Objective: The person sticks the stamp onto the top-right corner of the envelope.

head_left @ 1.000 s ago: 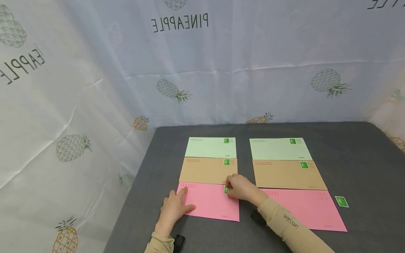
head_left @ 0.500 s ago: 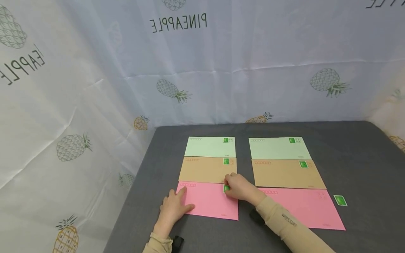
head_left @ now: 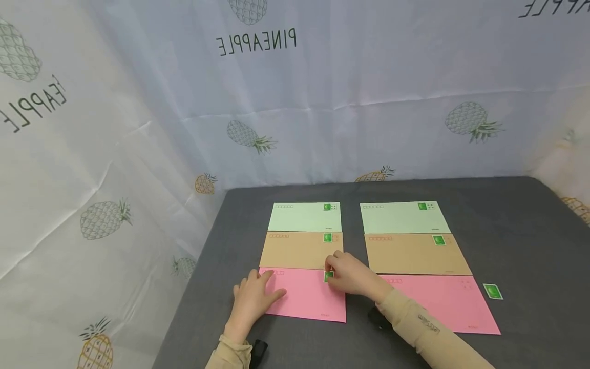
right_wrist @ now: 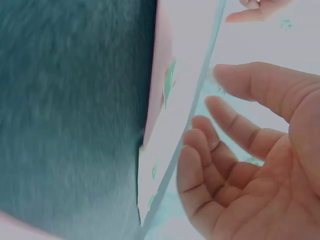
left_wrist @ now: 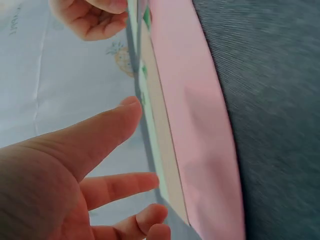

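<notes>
My left hand (head_left: 250, 301) is over the left end of the near-left pink envelope (head_left: 306, 297), its fingers spread and loosely bent. In the left wrist view, its fingers hold nothing and seem slightly raised. At the same envelope's upper right corner sits a green stamp (head_left: 328, 277), partly covered by my right hand (head_left: 352, 275) in the head view. The right wrist view shows that hand's thumb and forefinger parted with nothing between them, the other fingers loosely curled. There the stamp (right_wrist: 170, 82) lies on the pink paper, apart from the fingertips.
Behind lie a brown envelope (head_left: 299, 251) and a pale green envelope (head_left: 304, 218), both stamped. A second column holds a stamped pale green envelope (head_left: 401, 219), a stamped brown envelope (head_left: 410, 259) and a pink envelope (head_left: 442, 307). A loose stamp (head_left: 493, 291) lies on the dark table (head_left: 525, 246).
The head view has shifted slightly. My left hand has come up a little and covers part of the pink envelope's printed boxes. My right hand stays at the stamp.
</notes>
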`<act>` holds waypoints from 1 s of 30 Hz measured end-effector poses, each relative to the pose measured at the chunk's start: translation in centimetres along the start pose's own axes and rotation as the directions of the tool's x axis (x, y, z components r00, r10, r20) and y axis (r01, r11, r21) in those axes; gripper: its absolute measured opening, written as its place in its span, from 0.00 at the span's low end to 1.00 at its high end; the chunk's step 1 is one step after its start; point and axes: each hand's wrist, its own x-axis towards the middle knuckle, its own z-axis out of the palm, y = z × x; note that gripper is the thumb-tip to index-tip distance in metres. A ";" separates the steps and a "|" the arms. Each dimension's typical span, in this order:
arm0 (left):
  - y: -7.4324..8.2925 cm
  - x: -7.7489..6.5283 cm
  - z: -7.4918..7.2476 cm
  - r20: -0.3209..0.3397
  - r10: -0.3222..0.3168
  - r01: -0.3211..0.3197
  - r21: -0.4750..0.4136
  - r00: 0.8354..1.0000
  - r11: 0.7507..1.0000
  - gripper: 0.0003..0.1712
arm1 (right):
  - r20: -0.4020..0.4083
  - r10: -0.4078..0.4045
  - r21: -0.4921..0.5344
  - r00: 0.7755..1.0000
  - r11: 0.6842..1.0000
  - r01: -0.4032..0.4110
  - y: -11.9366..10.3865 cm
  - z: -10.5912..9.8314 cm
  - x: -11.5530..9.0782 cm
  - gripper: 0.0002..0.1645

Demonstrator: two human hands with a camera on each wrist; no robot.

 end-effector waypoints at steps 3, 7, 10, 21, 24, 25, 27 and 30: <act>0.7 0.2 -0.1 -0.023 0.044 -0.044 0.006 0.999 0.999 0.31 | 0.002 -0.030 0.011 1.000 0.999 0.030 0.4 -0.7 -0.4 0.06; 1.6 0.6 0.0 -0.050 0.109 -0.109 0.014 0.993 0.994 0.29 | 0.002 -0.078 0.013 0.997 0.997 0.078 1.4 -1.6 -0.9 0.05; 2.1 1.2 0.2 -0.073 0.148 -0.147 0.014 0.986 0.989 0.28 | -0.014 -0.103 0.014 0.995 0.995 0.104 2.2 -2.1 -1.3 0.06; 5.3 3.2 1.0 -0.102 0.283 -0.283 0.011 0.954 0.959 0.24 | -0.028 0.039 0.135 0.999 0.990 -0.035 5.5 -4.6 -4.0 0.14; 6.4 3.5 1.1 -0.095 0.317 -0.318 0.000 0.944 0.948 0.24 | -0.031 0.075 0.167 0.997 0.983 -0.069 6.3 -5.1 -4.8 0.14; 6.8 3.6 1.2 -0.091 0.329 -0.331 -0.002 0.940 0.944 0.24 | -0.035 0.085 0.171 0.996 0.982 -0.078 6.6 -5.2 -5.1 0.14; 7.5 3.7 1.3 -0.085 0.355 -0.357 0.001 0.931 0.934 0.24 | -0.045 0.102 0.177 0.994 0.980 -0.092 7.2 -5.4 -5.7 0.14; 8.5 3.8 1.4 -0.072 0.387 -0.387 0.005 0.919 0.922 0.24 | -0.063 0.129 0.182 0.990 0.976 -0.115 8.0 -5.8 -6.9 0.13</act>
